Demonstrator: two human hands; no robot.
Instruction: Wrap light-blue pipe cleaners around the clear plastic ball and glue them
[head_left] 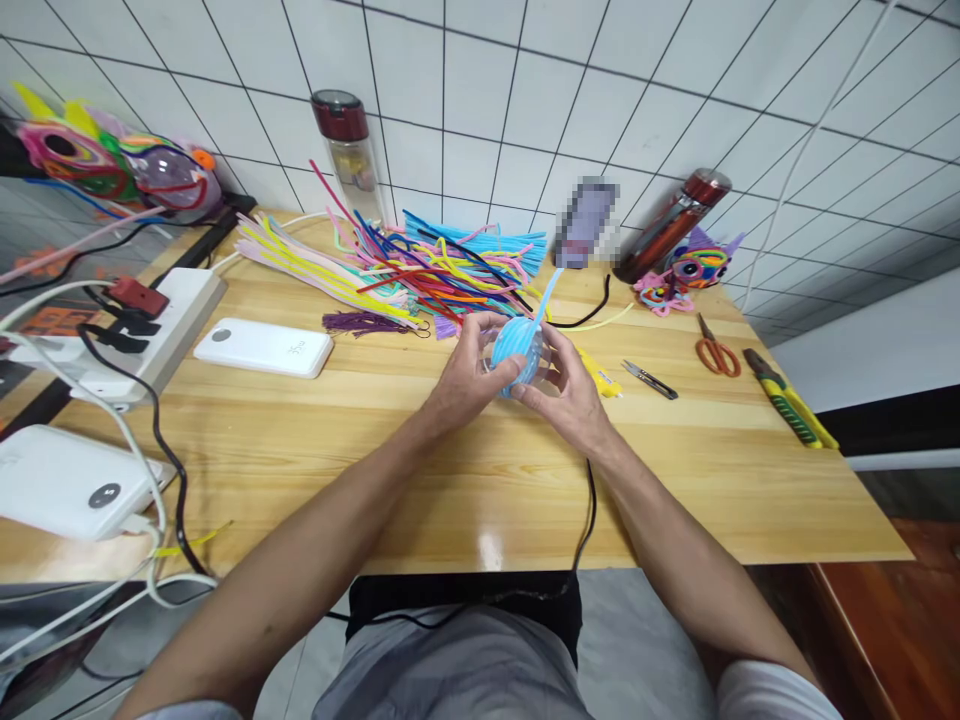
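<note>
Both hands hold a round, clear object partly covered with coiled light blue pipe cleaner, above the middle of the wooden table. My left hand is wrapped round its left side, the thumb pressed on the blue coil. My right hand grips the right side, its thumb at the lower edge and its fingers curled behind. A loose blue end sticks up from the coil. Behind the hands lies a pile of many-coloured pipe cleaners.
Right of the hands are a yellow tube, small snips, orange-handled scissors and green-yellow pliers. White power banks and a power strip with cables lie left. Bottles, a phone and decorated figures stand behind.
</note>
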